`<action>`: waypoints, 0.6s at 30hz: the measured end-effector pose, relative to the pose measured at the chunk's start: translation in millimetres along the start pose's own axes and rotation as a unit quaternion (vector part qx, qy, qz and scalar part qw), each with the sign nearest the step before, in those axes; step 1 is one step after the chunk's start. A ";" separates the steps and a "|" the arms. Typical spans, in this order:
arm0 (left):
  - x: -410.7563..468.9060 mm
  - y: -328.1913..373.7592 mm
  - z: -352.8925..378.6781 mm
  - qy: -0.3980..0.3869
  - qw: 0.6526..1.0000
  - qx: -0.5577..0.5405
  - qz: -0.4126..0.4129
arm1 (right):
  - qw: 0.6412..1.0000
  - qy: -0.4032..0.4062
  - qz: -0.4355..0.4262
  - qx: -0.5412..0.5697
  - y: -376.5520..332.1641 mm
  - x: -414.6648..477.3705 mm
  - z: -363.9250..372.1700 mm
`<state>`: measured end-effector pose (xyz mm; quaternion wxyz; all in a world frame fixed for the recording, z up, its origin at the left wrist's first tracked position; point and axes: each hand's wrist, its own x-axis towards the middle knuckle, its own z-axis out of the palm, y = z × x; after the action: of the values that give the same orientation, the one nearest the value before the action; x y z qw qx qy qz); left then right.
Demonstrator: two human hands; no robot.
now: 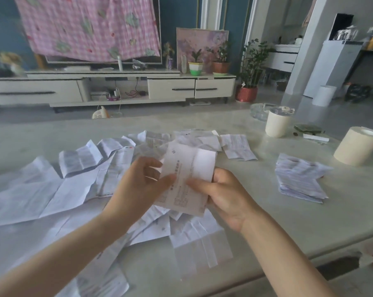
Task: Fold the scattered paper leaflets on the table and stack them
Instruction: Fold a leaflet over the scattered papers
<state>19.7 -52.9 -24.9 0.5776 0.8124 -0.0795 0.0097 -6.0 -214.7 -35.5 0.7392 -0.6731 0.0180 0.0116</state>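
Nearest the person, loose white printed paper sheets (199, 243) lie overlapping on the pale stone-look table (310, 228) and spread away to the left. Above them, lifted off the table, both hands hold one creased white leaflet (188, 168) with its printed face towards the camera. The left hand (138, 185) pinches its left edge, thumb on the front and fingers curled behind. The right hand (226, 196) grips the lower right edge the same way, thumb laid across the print. The leaflet's upper right part shows a blank panel. To the right, well apart from the scatter, a stack of folded leaflets (299, 179) rests on the table. Beyond it sits a cream paper roll (357, 150). Farther back, a cream cylinder with a clear lid (278, 124) stands just beside a glass ashtray (259, 111). Across the room a low white cabinet (170, 88) carries potted plants (221, 61), and a pink checked cloth (89, 28) hangs above it.
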 end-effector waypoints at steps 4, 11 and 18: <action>-8.2 -8.9 -17.6 -0.064 0.994 -0.071 -0.057 | 0.999 -0.037 0.006 0.004 0.0 -1.5 10.3; -18.2 -19.9 -29.7 -0.048 0.990 -0.129 -0.039 | 0.997 -0.064 0.036 -0.022 1.5 0.6 20.1; -11.3 -26.7 -38.9 -0.065 0.980 -0.166 -0.092 | 0.991 -0.116 0.067 -0.013 3.1 3.9 20.1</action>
<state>15.2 -6.5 -38.2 0.6964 0.7080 -0.0425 -0.1094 -2.0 -194.5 -36.9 0.7253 -0.6739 -0.0232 0.1390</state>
